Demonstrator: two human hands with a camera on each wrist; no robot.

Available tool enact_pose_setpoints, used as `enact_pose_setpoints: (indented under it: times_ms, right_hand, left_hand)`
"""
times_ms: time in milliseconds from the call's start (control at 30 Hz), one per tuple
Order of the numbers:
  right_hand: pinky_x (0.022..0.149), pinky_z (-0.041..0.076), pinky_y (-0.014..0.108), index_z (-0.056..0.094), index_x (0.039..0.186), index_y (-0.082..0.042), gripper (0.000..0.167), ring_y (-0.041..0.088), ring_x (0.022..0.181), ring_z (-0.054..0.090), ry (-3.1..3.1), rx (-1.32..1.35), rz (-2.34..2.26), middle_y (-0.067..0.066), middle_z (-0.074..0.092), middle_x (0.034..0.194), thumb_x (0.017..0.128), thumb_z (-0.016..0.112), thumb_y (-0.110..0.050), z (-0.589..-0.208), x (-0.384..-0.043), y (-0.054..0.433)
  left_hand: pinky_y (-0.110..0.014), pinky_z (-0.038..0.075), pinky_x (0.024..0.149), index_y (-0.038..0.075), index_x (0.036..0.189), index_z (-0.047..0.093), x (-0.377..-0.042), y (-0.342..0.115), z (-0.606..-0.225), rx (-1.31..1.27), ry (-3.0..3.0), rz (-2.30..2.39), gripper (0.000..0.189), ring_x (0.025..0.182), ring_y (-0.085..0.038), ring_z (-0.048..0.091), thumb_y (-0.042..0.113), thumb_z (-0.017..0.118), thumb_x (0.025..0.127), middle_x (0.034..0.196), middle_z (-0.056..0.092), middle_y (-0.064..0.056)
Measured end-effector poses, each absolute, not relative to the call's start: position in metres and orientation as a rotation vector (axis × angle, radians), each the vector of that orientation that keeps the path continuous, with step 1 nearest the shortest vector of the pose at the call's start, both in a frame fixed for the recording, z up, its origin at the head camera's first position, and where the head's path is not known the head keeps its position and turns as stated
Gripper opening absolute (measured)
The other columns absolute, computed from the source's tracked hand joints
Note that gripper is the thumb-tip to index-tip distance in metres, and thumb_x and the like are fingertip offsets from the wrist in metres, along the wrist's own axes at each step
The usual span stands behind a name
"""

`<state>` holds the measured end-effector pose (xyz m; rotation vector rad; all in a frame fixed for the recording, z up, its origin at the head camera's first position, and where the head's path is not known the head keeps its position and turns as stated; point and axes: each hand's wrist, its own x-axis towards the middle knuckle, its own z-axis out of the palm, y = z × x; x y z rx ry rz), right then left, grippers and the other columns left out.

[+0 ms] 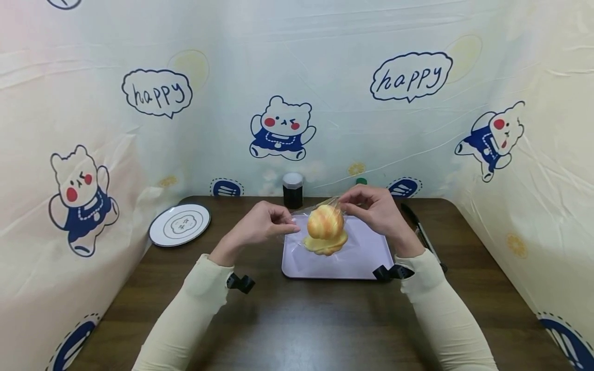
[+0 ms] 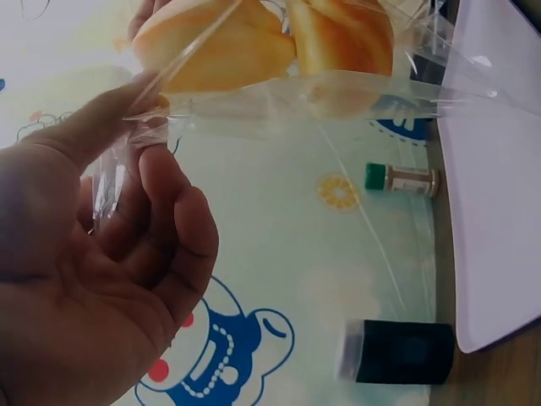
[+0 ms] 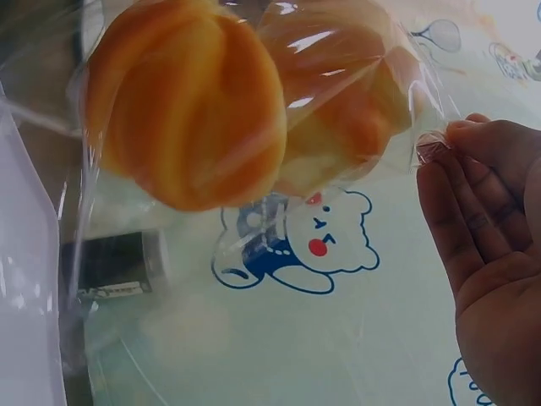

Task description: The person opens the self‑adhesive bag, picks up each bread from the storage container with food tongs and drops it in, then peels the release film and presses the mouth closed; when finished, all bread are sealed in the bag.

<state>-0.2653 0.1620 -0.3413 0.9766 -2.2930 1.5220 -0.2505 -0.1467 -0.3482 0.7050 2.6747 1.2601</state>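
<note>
Two golden bread rolls [image 1: 326,222] hang inside a clear plastic bag [image 2: 279,106] above the lilac tray [image 1: 297,263]. My left hand [image 1: 262,222] pinches one side of the bag between thumb and fingers, as the left wrist view shows. On the opposite side, my right hand [image 1: 373,208] pinches another part of the clear plastic. In the right wrist view, one roll [image 3: 186,106] has a swirled orange-brown top, with the second beside it behind shiny film. Whether the bag's mouth is unsealed cannot be told.
Behind the tray stands a dark jar with a pale lid [image 1: 293,190]. A small bottle with a green cap [image 2: 401,179] is near it. To the left lies a white plate [image 1: 180,225]. A black-handled knife [image 1: 419,232] lies right of the tray, partly behind my right arm.
</note>
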Motion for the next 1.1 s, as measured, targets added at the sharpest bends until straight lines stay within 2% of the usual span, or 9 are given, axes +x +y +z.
enact_pose_setpoints:
  times_ms: [167, 400, 700, 800, 867, 933, 1000, 1100]
  right_hand:
    - [0.069, 0.058, 0.025, 0.074, 0.102, -0.008, 0.013, 0.015, 0.078, 0.066, -2.269, 0.954, 1.538, 0.011, 0.072, 0.099, 0.089, 0.074, -0.01, -0.341, -0.267, 0.166]
    - [0.066, 0.056, 0.023, 0.074, 0.102, -0.006, 0.013, 0.013, 0.075, 0.064, -2.27, 0.924, 1.542, 0.011, 0.072, 0.098, 0.089, 0.074, -0.007, -0.343, -0.269, 0.168]
    - [0.065, 0.056, 0.021, 0.073, 0.102, 0.002, 0.014, 0.011, 0.074, 0.065, -2.317, 0.895, 1.523, 0.02, 0.071, 0.099, 0.088, 0.072, 0.001, -0.348, -0.271, 0.166]
    - [0.065, 0.056, 0.021, 0.073, 0.103, 0.001, 0.015, 0.01, 0.075, 0.065, -2.333, 0.895, 1.513, 0.02, 0.072, 0.098, 0.088, 0.072, 0.001, -0.351, -0.273, 0.164]
    - [0.067, 0.057, 0.021, 0.073, 0.104, -0.001, 0.015, 0.009, 0.076, 0.065, -2.35, 0.899, 1.509, 0.017, 0.072, 0.098, 0.089, 0.072, -0.002, -0.352, -0.274, 0.162]
    - [0.07, 0.057, 0.022, 0.074, 0.105, -0.004, 0.016, 0.011, 0.078, 0.065, -2.375, 0.912, 1.511, 0.014, 0.072, 0.099, 0.089, 0.073, -0.005, -0.354, -0.275, 0.161]
    - [0.071, 0.058, 0.022, 0.074, 0.106, -0.007, 0.016, 0.015, 0.08, 0.065, -2.398, 0.928, 1.511, 0.012, 0.072, 0.099, 0.09, 0.073, -0.009, -0.355, -0.275, 0.159]
    - [0.073, 0.058, 0.023, 0.073, 0.108, -0.008, 0.017, 0.025, 0.084, 0.066, -2.428, 0.952, 1.521, 0.011, 0.072, 0.103, 0.092, 0.072, -0.013, -0.357, -0.277, 0.159]
  left_hand:
    - [-0.032, 0.057, 0.072, 0.023, 0.095, 0.077, -0.251, -0.155, -0.347, 0.713, 2.645, 1.298, 0.017, 0.084, -0.023, 0.061, 0.037, 0.079, 0.085, 0.094, 0.073, 0.003]
    - [-0.034, 0.057, 0.08, 0.025, 0.1, 0.077, -0.251, -0.166, -0.347, 0.692, 2.617, 1.313, 0.021, 0.09, -0.022, 0.064, 0.04, 0.079, 0.085, 0.101, 0.074, 0.005]
    - [-0.028, 0.049, 0.066, 0.023, 0.093, 0.076, -0.25, -0.173, -0.349, 0.628, 2.69, 1.394, 0.011, 0.08, -0.025, 0.058, 0.033, 0.077, 0.087, 0.088, 0.071, -0.001]
    - [-0.03, 0.055, 0.074, 0.02, 0.099, 0.072, -0.251, -0.174, -0.351, 0.666, 2.657, 1.47, 0.015, 0.087, -0.024, 0.061, 0.035, 0.071, 0.093, 0.097, 0.07, -0.003]
    - [-0.036, 0.059, 0.083, 0.016, 0.105, 0.067, -0.251, -0.174, -0.353, 0.721, 2.575, 1.552, 0.019, 0.097, -0.024, 0.065, 0.034, 0.063, 0.098, 0.11, 0.071, -0.005]
    - [-0.042, 0.059, 0.091, 0.011, 0.111, 0.059, -0.252, -0.173, -0.356, 0.786, 2.468, 1.63, 0.021, 0.108, -0.027, 0.068, 0.031, 0.054, 0.103, 0.123, 0.069, -0.01]
    - [-0.047, 0.057, 0.093, 0.008, 0.114, 0.053, -0.252, -0.172, -0.358, 0.822, 2.376, 1.69, 0.022, 0.115, -0.031, 0.067, 0.029, 0.047, 0.107, 0.13, 0.067, -0.015]
    - [-0.05, 0.057, 0.092, 0.007, 0.118, 0.048, -0.252, -0.171, -0.359, 0.806, 2.325, 1.746, 0.027, 0.117, -0.037, 0.066, 0.032, 0.042, 0.108, 0.131, 0.066, -0.019]
